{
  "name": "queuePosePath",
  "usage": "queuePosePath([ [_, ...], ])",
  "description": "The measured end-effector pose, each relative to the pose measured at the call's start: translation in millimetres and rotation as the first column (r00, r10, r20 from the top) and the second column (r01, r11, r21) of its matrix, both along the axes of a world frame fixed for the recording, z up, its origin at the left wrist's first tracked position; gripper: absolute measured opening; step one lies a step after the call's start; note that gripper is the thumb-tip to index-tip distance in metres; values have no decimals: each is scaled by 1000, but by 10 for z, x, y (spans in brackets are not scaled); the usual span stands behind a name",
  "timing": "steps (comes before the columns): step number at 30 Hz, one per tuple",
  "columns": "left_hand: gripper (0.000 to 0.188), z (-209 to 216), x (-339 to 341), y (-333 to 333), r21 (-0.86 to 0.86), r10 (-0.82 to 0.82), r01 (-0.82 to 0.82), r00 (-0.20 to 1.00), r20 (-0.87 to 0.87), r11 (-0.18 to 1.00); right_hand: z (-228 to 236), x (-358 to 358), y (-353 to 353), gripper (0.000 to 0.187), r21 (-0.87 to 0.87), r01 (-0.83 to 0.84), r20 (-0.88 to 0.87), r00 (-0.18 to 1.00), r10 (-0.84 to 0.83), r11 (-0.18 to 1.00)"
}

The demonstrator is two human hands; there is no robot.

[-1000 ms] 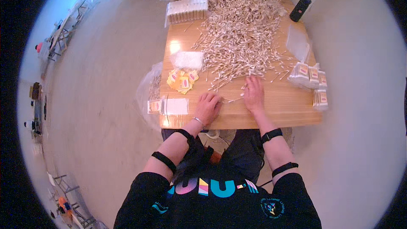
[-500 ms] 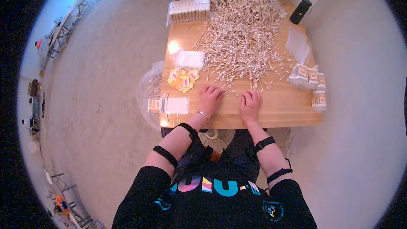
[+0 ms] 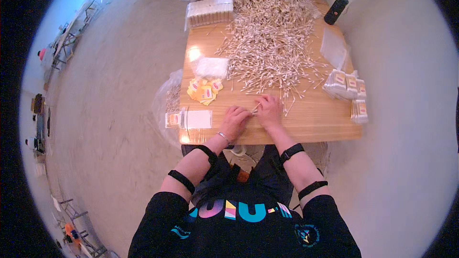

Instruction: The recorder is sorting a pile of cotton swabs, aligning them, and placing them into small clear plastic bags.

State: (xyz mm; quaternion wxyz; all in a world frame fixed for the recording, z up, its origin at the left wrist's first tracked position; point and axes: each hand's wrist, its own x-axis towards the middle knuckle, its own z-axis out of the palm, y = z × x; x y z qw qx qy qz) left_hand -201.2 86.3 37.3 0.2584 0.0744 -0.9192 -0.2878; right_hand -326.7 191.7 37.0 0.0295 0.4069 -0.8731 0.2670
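A big heap of cotton swabs covers the far and middle part of the wooden table, with loose ones straying toward me. Close to the table's front edge, my left hand is closed, its fingertips on a few swabs. My right hand meets it from the right, fingers curled over the same swabs, which poke out between the two hands. The fingertips partly hide how many are held. Yellow-and-white printed cards lie in a loose pile left of my left hand.
At the left edge are a filled swab pack and a white rectangular piece. Behind them lies a stack of clear bags. Packed bundles stand far left. Finished-looking packs, clear sleeves and a black cylinder line the right side.
My right hand has moved left to meet my left hand, which has come slightly nearer to me. A few swabs now stick out between their fingertips.
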Motion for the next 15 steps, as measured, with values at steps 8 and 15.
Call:
queuePosePath([
  [8,9,-116,-14,-32,93,64,-62,998,-18,994,121,83,338,14,-146,-186,-145,976,165,972],
  [15,6,-55,3,-74,118,67,-66,998,-7,991,-41,-196,556,10,3,-72,-114,991,72,997],
])
